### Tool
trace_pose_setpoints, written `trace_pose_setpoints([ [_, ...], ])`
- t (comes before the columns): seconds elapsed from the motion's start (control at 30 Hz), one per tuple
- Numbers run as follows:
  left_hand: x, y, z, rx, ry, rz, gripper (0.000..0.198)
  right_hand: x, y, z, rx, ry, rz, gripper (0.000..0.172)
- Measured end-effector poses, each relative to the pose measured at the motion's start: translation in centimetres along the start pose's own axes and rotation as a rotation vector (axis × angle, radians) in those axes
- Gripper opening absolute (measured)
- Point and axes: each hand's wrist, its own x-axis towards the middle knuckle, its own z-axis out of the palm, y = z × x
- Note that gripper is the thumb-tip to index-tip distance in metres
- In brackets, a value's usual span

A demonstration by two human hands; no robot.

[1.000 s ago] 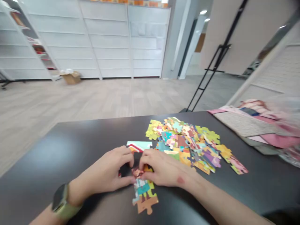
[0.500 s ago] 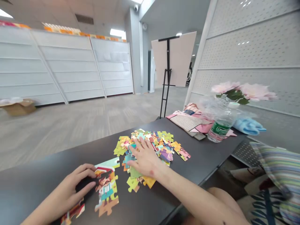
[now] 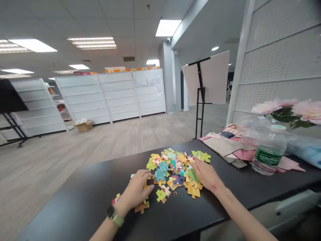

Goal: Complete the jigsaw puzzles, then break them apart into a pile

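Note:
A loose heap of colourful jigsaw puzzle pieces (image 3: 173, 170) lies on the black table (image 3: 75, 204). My left hand (image 3: 136, 190), with a smartwatch (image 3: 113, 216) on its wrist, is curved over a joined section of puzzle (image 3: 142, 207) at the heap's near left, and hides most of it. My right hand (image 3: 205, 175) rests flat with its fingers on yellow and green pieces at the heap's right side. A few loose pieces (image 3: 162, 195) lie between my hands.
A water bottle (image 3: 269, 150) with a green label stands at the table's right, beside a patterned pink fabric (image 3: 225, 147) and pink artificial flowers (image 3: 283, 108). An easel with a board (image 3: 200, 80) stands on the floor beyond the table.
The view has tilted up. My right hand has moved from the heap's near side to its right side, and my left hand now covers the joined section. The heap looks more gathered.

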Motion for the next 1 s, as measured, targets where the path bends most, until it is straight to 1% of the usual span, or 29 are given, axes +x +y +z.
trace_pose_setpoints([
  [0.07, 1.1, 2.4, 2.0, 0.083, -0.059, -0.039, 0.049, -0.9, 0.2, -0.5, 0.003, 0.031, 0.011, 0.049],
  [0.13, 1.9, 4.7, 3.9, 0.109, -0.119, -0.058, 0.058, -2.1, -0.1, -1.1, 0.01, 0.051, -0.02, 0.048],
  [0.17, 2.3, 5.8, 4.7, 0.111, -0.112, -0.064, 0.06, -2.8, -0.4, -1.3, 0.013, 0.049, -0.047, 0.047],
  [0.23, 2.8, 7.3, 5.9, 0.102, -0.077, -0.066, 0.058, -4.2, -1.1, -1.5, 0.016, 0.008, -0.112, 0.047],
  [0.33, 3.6, 8.4, 6.3, 0.083, -0.028, -0.08, 0.049, -5.4, -1.8, -1.4, 0.007, -0.095, -0.152, 0.054],
  [0.43, 4.4, 8.2, 5.8, 0.055, -0.023, -0.092, 0.04, -5.5, -1.6, -0.7, 0.018, -0.126, -0.112, 0.052],
  [0.53, 5.0, 7.7, 5.4, 0.026, -0.037, -0.066, 0.039, -5.1, -0.7, 0.3, 0.001, -0.056, -0.05, 0.043],
  [0.67, 5.5, 6.8, 4.8, -0.057, -0.057, -0.05, 0.047, -5.0, 0.3, 1.1, -0.061, 0.046, 0.04, 0.035],
  [0.73, 6.0, 6.2, 4.0, -0.081, -0.027, -0.016, 0.044, -5.0, 0.4, 1.2, -0.064, 0.057, 0.049, 0.035],
  [0.83, 7.1, 4.9, 2.8, -0.083, 0.037, 0.003, 0.023, -5.1, 0.2, 1.1, -0.052, 0.051, 0.048, 0.036],
  [0.9, 7.9, 4.0, 2.5, -0.087, 0.059, -0.029, 0.026, -5.1, 0.2, 1.0, -0.054, 0.046, 0.05, 0.036],
  [0.93, 8.2, 3.5, 2.6, -0.09, 0.068, -0.048, 0.028, -5.1, 0.2, 1.0, -0.057, 0.039, 0.051, 0.036],
  [1.0, 8.6, 2.9, 3.3, -0.095, 0.087, -0.071, 0.026, -5.0, 0.2, 1.1, -0.067, 0.023, 0.057, 0.037],
])
